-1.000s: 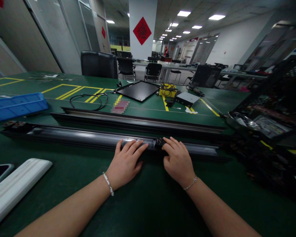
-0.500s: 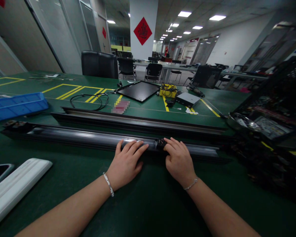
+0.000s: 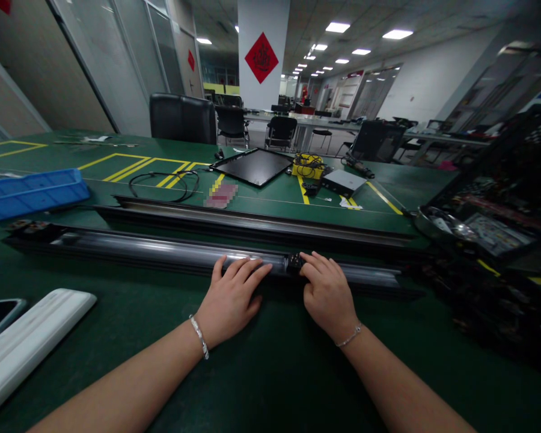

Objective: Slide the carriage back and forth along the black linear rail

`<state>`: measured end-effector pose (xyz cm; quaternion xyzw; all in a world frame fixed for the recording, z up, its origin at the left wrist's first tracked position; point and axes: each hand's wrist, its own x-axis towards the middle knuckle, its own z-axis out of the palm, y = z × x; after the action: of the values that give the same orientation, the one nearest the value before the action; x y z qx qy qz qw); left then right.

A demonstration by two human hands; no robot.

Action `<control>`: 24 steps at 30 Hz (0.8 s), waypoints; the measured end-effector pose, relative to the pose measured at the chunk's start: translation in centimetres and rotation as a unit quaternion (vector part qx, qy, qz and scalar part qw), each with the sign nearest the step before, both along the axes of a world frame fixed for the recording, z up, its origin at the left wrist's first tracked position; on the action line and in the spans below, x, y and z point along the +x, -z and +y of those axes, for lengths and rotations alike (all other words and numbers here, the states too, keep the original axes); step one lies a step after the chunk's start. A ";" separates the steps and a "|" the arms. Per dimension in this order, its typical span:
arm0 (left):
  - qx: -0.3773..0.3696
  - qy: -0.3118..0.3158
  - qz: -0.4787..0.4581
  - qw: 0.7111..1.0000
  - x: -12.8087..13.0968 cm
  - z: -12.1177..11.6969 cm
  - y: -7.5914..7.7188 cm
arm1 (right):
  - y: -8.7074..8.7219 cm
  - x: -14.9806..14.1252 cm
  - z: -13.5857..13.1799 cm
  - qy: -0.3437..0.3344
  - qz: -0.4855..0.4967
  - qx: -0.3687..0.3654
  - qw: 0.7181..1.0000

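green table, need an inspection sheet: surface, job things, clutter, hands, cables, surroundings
surface: green table with yellow tape; liquid spills, nothing seen
job's things: near black channel holds a small black block; second black channel behind
clutter: blue tray and white slab on the left; dark panel and grey box farther back
hands: left hand has fingers on near black channel; right hand is at small black block, its grip unclear
cables: one looped left of dark panel, more tangled over yellow box
surroundings: black chairs, lit ceiling lights, dark equipment at right
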<state>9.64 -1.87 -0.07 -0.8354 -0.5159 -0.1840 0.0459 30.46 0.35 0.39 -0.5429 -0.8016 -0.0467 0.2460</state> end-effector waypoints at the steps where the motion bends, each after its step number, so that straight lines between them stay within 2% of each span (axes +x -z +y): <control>1: -0.002 0.000 -0.001 1.000 0.0 0.0 0.0 | 0.0 0.0 0.0 -0.002 0.002 0.000 1.000; 24: -0.017 0.004 -0.020 1.000 0.0 -0.1 -0.1 | 0.2 0.1 0.2 -0.008 0.017 0.011 1.000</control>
<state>9.63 -1.93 0.06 -0.8342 -0.5166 -0.1917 0.0207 30.52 0.59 0.23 -0.5344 -0.8012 -0.0445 0.2656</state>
